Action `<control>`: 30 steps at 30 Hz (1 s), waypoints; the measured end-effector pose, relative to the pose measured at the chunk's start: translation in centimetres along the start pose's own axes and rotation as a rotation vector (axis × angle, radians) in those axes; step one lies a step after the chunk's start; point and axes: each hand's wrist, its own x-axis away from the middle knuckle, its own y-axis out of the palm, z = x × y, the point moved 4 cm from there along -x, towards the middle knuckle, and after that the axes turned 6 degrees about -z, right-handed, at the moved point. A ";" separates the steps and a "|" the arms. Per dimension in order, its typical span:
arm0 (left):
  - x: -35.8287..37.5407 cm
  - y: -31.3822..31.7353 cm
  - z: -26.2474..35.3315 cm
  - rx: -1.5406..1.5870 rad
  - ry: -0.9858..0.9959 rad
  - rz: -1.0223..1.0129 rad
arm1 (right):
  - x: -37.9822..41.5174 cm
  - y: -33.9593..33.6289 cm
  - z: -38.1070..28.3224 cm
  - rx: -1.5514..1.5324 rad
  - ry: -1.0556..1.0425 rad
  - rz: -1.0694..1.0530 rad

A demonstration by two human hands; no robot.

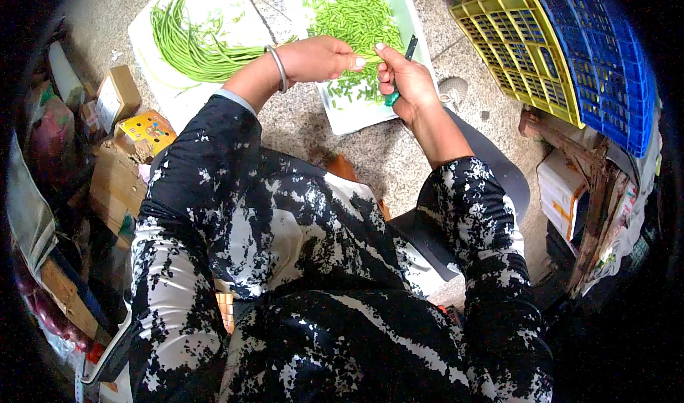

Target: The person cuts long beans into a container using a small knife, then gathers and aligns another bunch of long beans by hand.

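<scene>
The left hand (331,59) and the right hand (405,79) come together over the tub (407,18), with only a short length of beans (369,57) showing between them. That length lies nearly crosswise to the body, its long axis running from the left fingers toward the right thumb. The left hand grasps the beans in a closed pinch, thumb on the near side; the right hand's thumb meets their other end, while its fingers curl round a tool (412,45), whose black end points up and away from the body past the knuckles. Whether an edge touches the beans cannot be told. Beneath the grip, the cut pieces (353,14) lie spread in the tub, thickest toward its far end. The long beans (189,50) lie on the white sheet (167,102) to the left of the tub, bent in a curve with one end reaching toward the left wrist. The left arm is much the nearer to that heap, its forearm crossing just beside it.
</scene>
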 end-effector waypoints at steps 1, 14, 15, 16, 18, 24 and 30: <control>-0.2 0.1 -0.1 -0.026 0.049 -0.016 | 0.0 0.0 0.0 0.001 -0.002 -0.001; -1.1 -1.3 -1.3 -0.177 0.034 0.219 | 0.9 0.3 1.2 -0.121 0.088 -0.059; -1.4 -1.4 -1.6 -0.146 0.026 0.249 | 1.1 0.9 1.5 -0.105 0.071 -0.140; -1.6 -1.5 -2.0 -0.114 0.017 0.277 | 1.2 1.5 1.8 -0.091 0.056 -0.220; -1.8 -1.4 -2.1 -0.139 0.017 0.247 | 1.2 1.8 2.2 -0.119 0.055 -0.281; -0.5 0.1 -0.2 -0.112 0.031 0.151 | 1.3 1.9 1.9 0.001 0.050 -0.270; -1.2 0.0 -1.2 0.050 -0.023 0.059 | 1.1 1.6 2.0 0.125 -0.003 -0.180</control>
